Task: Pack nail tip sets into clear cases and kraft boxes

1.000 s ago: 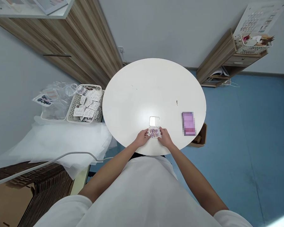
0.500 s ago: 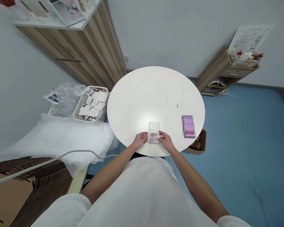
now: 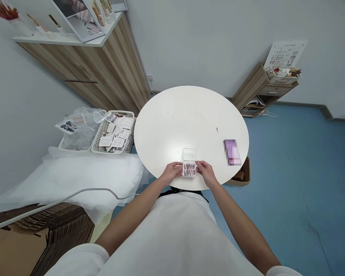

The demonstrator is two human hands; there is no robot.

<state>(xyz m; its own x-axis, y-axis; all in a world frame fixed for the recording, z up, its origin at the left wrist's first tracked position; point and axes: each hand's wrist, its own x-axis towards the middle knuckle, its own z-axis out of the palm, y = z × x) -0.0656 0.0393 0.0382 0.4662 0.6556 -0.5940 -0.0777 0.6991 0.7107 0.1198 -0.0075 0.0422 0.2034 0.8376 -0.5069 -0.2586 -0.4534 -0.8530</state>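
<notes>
Clear case (image 3: 189, 155) has shifted slightly toward the counter's (image 3: 189, 115) near edge since a second ago; lid up, purple nail-shaped pieces (image 3: 188, 167) inside, can't tell if lifted. Left hand (image 3: 171, 173) pinches its left side, fingers nearly closed; right hand (image 3: 207, 173) same, right side. Purple pixelated item (image 3: 232, 152) on counter, right. White basket (image 3: 130, 142) of cards, left.
</notes>
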